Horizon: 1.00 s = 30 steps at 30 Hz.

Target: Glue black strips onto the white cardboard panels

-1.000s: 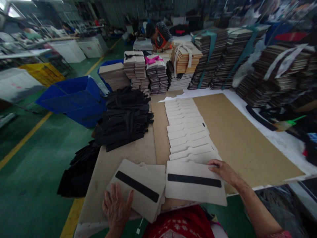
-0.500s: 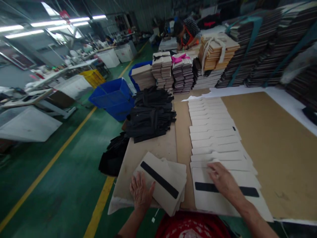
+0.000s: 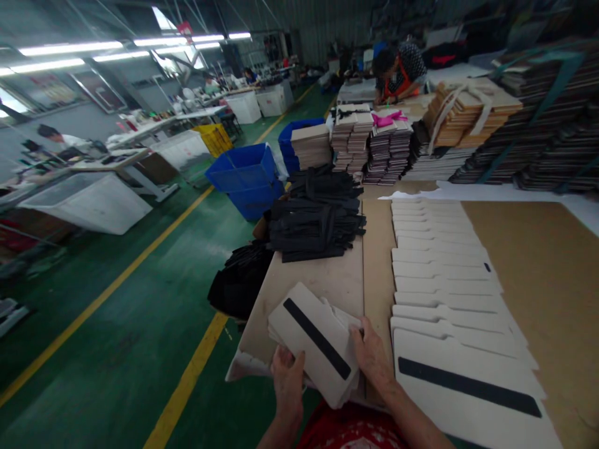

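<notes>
A small stack of pale beige panels (image 3: 299, 321) lies askew at the table's front edge, a black strip (image 3: 317, 338) running diagonally across the top one. My left hand (image 3: 289, 373) grips the stack's lower left edge, thumb on top and fingers curled beneath. At the right edge, my right hand (image 3: 369, 350) pinches the panels between thumb and fingers. To the right, a long overlapping row of similar panels (image 3: 444, 305) stretches away from me. The nearest panel in that row has a black strip (image 3: 468, 385) across it.
Bundles of black strips (image 3: 316, 224) lie on the table's left side. Behind them stand tied stacks of panels (image 3: 350, 140) and blue bins (image 3: 246, 178). Brown board (image 3: 524, 249) covers the right side. A person in an orange apron (image 3: 397, 78) works at the far end.
My right hand has left the row of panels and come left to the small stack. My left hand has gone from lying flat to gripping its edge. The view has swung left.
</notes>
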Each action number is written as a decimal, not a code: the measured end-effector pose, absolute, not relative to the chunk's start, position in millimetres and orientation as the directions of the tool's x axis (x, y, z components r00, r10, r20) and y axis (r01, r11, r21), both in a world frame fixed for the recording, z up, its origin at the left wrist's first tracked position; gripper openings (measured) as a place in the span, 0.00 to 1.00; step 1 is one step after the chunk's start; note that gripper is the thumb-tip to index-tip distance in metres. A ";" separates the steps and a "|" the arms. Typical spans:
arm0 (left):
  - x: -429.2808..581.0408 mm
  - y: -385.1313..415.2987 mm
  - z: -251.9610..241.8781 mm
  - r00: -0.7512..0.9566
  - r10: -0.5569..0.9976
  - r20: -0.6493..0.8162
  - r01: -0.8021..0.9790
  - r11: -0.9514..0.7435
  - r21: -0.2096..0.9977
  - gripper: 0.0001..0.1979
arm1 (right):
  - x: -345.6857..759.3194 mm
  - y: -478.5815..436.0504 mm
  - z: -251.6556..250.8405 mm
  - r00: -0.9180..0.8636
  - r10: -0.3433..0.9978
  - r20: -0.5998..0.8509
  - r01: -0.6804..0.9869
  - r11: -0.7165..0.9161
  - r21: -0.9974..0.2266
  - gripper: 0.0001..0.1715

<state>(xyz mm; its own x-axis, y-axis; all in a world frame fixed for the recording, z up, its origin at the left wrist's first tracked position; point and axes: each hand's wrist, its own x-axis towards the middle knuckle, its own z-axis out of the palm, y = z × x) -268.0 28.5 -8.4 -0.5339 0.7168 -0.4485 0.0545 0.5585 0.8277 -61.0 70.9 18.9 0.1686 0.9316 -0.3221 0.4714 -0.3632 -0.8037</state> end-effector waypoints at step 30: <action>-290.9 16.1 7.8 -0.422 0.421 -0.803 -0.615 0.518 0.595 0.32 | -22.6 165.7 9.6 -0.201 0.914 -0.354 0.253 -0.300 -0.920 0.21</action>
